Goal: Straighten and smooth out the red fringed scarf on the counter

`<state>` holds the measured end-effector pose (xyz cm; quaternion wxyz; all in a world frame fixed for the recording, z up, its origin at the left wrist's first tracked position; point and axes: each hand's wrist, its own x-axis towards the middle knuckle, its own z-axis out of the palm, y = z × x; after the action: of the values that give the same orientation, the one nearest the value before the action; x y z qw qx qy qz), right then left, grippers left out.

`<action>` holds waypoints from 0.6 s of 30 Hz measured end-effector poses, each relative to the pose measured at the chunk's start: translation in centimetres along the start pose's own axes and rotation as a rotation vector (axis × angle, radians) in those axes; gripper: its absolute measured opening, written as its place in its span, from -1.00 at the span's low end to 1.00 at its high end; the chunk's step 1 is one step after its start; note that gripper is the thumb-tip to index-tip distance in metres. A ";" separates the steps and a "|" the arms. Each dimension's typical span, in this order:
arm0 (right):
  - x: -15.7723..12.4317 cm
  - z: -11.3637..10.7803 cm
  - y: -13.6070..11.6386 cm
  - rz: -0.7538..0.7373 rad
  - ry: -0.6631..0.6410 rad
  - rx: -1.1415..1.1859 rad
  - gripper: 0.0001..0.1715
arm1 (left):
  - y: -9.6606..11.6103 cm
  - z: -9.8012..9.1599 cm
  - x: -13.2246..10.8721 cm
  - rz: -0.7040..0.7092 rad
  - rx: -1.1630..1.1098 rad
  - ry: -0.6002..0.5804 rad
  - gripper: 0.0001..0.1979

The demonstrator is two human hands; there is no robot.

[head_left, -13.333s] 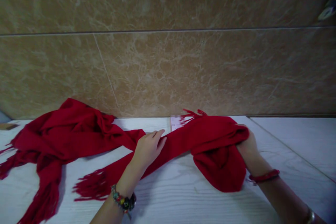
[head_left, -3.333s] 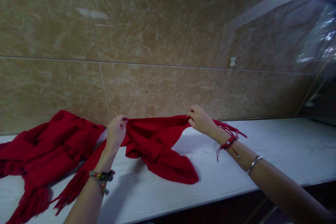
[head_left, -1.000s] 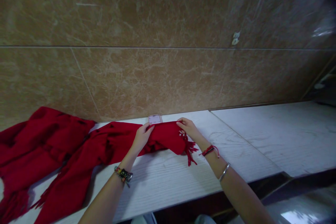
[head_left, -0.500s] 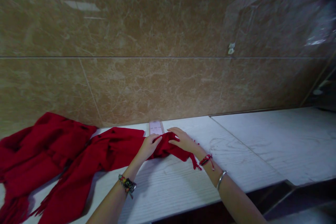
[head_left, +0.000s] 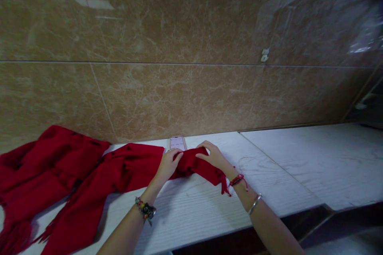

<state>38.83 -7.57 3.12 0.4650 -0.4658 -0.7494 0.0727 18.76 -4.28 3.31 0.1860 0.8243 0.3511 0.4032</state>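
Observation:
A long red scarf (head_left: 131, 173) with fringed ends lies along the white counter. My left hand (head_left: 168, 163) is closed on its narrow, folded right part, thumb on top. A little further right, my right hand (head_left: 213, 156) grips the same scarf near its right end, thumb and fingers at the edge of the cloth. Fringe (head_left: 225, 186) hangs out below my right wrist. Just behind my left hand, a phone (head_left: 177, 142) with a lit screen showing digits lies by the wall.
Another heap of red cloth (head_left: 56, 159) with fringe is bunched at the left against the marbled tile wall (head_left: 179, 95). The white wood-grain counter (head_left: 281, 159) runs on to the right, with a seam across it. Dark openings (head_left: 227, 243) lie below its front edge.
My right hand has shifted slightly right, and the scarf between my hands looks flatter and more spread out. My left hand stays nearly in place, still on the scarf.

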 end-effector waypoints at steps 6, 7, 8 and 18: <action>-0.3 1.4 -1.5 -0.020 -0.103 -0.069 -0.74 | 0.7 0.4 -0.4 0.053 0.033 -0.058 -0.82; -0.3 1.4 -1.4 -0.006 -0.109 -0.078 -0.79 | 0.7 0.4 -0.4 0.055 0.040 -0.061 -0.82; -0.3 1.3 -1.3 0.000 -0.111 -0.082 -0.85 | 0.6 0.4 -0.4 0.057 0.049 -0.061 -0.83; -0.2 0.1 0.0 -0.023 0.043 -0.048 -0.83 | 0.0 0.3 -0.3 0.030 0.121 -0.071 -0.82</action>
<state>38.80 -7.68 2.95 0.4706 -0.4696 -0.7459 0.0392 18.87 -4.52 2.91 0.1421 0.8530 0.3557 0.3544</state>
